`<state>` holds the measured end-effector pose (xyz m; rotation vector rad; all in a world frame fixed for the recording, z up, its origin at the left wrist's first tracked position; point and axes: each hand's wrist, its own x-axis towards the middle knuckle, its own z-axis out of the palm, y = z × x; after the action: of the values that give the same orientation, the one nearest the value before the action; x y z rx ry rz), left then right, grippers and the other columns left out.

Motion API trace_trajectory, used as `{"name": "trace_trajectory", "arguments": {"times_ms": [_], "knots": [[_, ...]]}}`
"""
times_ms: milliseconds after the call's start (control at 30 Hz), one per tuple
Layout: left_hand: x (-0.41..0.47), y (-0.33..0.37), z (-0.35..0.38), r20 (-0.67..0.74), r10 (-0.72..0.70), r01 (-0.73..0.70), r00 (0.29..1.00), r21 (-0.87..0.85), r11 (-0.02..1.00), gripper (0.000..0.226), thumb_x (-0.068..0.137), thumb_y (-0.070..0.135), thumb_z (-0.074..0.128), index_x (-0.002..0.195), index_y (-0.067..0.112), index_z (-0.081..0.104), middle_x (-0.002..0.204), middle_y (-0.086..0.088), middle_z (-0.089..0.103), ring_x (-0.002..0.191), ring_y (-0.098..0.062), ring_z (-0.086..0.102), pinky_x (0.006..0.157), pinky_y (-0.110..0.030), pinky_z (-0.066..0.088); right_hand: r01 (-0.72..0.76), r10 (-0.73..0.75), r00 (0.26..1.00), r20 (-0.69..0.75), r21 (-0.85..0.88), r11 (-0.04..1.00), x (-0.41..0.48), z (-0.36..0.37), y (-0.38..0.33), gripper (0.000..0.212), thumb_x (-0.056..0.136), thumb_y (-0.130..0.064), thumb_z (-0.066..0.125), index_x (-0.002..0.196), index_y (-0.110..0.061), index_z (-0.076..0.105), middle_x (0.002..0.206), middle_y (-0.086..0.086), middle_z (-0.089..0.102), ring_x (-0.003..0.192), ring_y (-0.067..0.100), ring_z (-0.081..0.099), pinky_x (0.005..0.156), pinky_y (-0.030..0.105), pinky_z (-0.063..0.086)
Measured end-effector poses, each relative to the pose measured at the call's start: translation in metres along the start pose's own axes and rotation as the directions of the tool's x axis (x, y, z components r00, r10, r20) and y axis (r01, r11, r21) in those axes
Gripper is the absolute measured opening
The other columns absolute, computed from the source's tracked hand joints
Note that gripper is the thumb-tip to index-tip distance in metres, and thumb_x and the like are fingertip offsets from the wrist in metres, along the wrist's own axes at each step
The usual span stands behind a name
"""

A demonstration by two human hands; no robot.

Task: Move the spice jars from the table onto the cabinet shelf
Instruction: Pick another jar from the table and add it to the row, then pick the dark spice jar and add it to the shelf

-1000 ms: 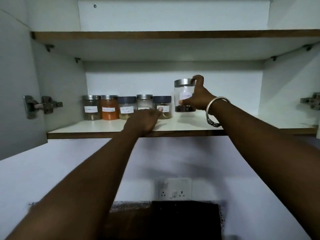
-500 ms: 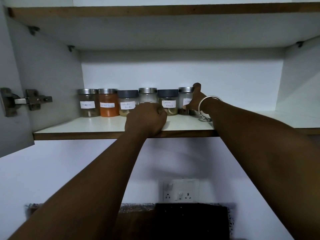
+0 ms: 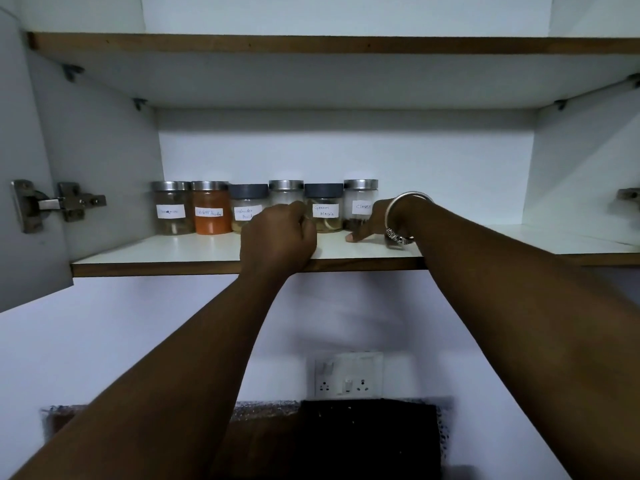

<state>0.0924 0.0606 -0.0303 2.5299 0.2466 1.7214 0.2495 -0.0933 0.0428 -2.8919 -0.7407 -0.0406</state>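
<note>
Six spice jars stand in a row mid-frame on the cabinet shelf. The left hand rests at the shelf edge, fingers curled on nothing. The right hand sits against the Cloves jar, and I cannot tell whether its fingers grip it.

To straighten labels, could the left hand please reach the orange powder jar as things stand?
Probably yes: the left hand rests on the shelf nearby, and nothing stands before the orange powder jar.
</note>
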Motion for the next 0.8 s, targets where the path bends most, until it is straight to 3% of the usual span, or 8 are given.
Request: {"name": "trace_trajectory", "arguments": {"times_ms": [100,233,333,400,467,533,667,800], "knots": [[-0.003,0.004,-0.006,0.005,-0.019,0.019,1.000,-0.051,0.999,0.034,0.085,0.029,0.044,0.096,0.016,0.074,0.079,-0.011,0.074,0.073,-0.034,0.067,0.058,-0.030,0.040,0.065,-0.065,0.998,-0.005,-0.054,0.996,-0.037,0.007,-0.013,0.080,0.085,-0.070,0.063,0.138,-0.010,0.056,0.127,0.010,0.062,0.110,0.029,0.060,0.087,0.033,0.043],[-0.009,0.006,-0.023,0.080,-0.066,0.086,0.995,-0.295,0.952,0.035,0.085,0.024,0.042,0.108,0.014,0.068,0.077,-0.014,0.071,0.076,-0.038,0.067,0.064,-0.044,0.053,0.189,-0.191,0.971,-0.146,-0.021,0.982,-0.087,0.026,-0.032,0.061,0.102,-0.047,0.052,0.150,-0.009,0.046,0.151,0.017,0.051,0.135,0.034,0.052,0.106,0.036,0.042],[-0.032,0.017,-0.046,0.068,0.016,0.018,0.998,-0.470,0.883,0.034,0.083,0.007,0.046,0.109,0.003,0.067,0.083,-0.017,0.070,0.078,-0.035,0.066,0.070,-0.047,0.053,0.273,-0.240,0.907,-0.347,0.050,0.961,-0.135,0.044,-0.041,0.048,0.102,-0.040,0.054,0.134,-0.005,0.060,0.138,0.020,0.061,0.125,0.036,0.059,0.098,0.034,0.046],[-0.067,0.028,-0.060,0.048,0.076,-0.041,0.996,-0.512,0.858,0.036,0.079,-0.001,0.047,0.110,-0.001,0.066,0.086,-0.017,0.070,0.079,-0.033,0.065,0.070,-0.044,0.053,0.332,-0.184,0.811,-0.555,0.180,0.926,-0.166,0.070,-0.045,0.035,0.096,-0.035,0.060,0.115,-0.007,0.069,0.119,0.018,0.071,0.112,0.036,0.066,0.086,0.032,0.048],[-0.113,0.035,-0.070,0.067,0.088,-0.031,0.994,-0.596,0.803,0.040,0.076,-0.003,0.047,0.111,0.002,0.065,0.091,-0.012,0.070,0.083,-0.029,0.065,0.071,-0.038,0.053,0.467,-0.073,0.687,-0.723,0.362,0.807,-0.195,0.108,-0.047,0.023,0.089,-0.026,0.063,0.100,-0.007,0.067,0.097,0.011,0.073,0.094,0.030,0.068,0.074,0.028,0.045],[-0.167,0.036,-0.078,0.128,0.054,0.043,0.990,-0.653,0.756,0.044,0.074,0.000,0.047,0.115,0.007,0.064,0.097,-0.004,0.070,0.089,-0.021,0.067,0.073,-0.031,0.054,0.598,-0.024,0.617,-0.787,0.449,0.664,-0.222,0.158,-0.050,0.019,0.083,-0.019,0.061,0.094,-0.004,0.065,0.086,0.003,0.068,0.082,0.022,0.066,0.069,0.022,0.045],[-0.271,0.024,-0.078,0.323,-0.040,0.257,0.946,-0.668,0.698,0.042,0.081,0.001,0.051,0.121,0.005,0.061,0.110,0.000,0.071,0.103,-0.014,0.071,0.079,-0.025,0.056,0.634,-0.026,0.702,-0.712,0.608,0.478,-0.259,0.270,-0.058,0.011,0.083,-0.007,0.064,0.094,-0.004,0.062,0.087,0.004,0.069,0.082,0.019,0.071,0.075,0.025,0.057],[-0.382,0.009,-0.060,0.534,-0.182,0.519,0.826,-0.593,0.616,0.040,0.084,-0.005,0.057,0.122,0.006,0.064,0.112,-0.003,0.072,0.105,-0.015,0.071,0.092,-0.036,0.057,0.480,-0.044,0.854,-0.519,0.752,0.451,-0.285,0.388,-0.050,0.018,0.087,-0.002,0.066,0.104,-0.003,0.062,0.096,0.010,0.069,0.085,0.026,0.072,0.077,0.044,0.062]]}}
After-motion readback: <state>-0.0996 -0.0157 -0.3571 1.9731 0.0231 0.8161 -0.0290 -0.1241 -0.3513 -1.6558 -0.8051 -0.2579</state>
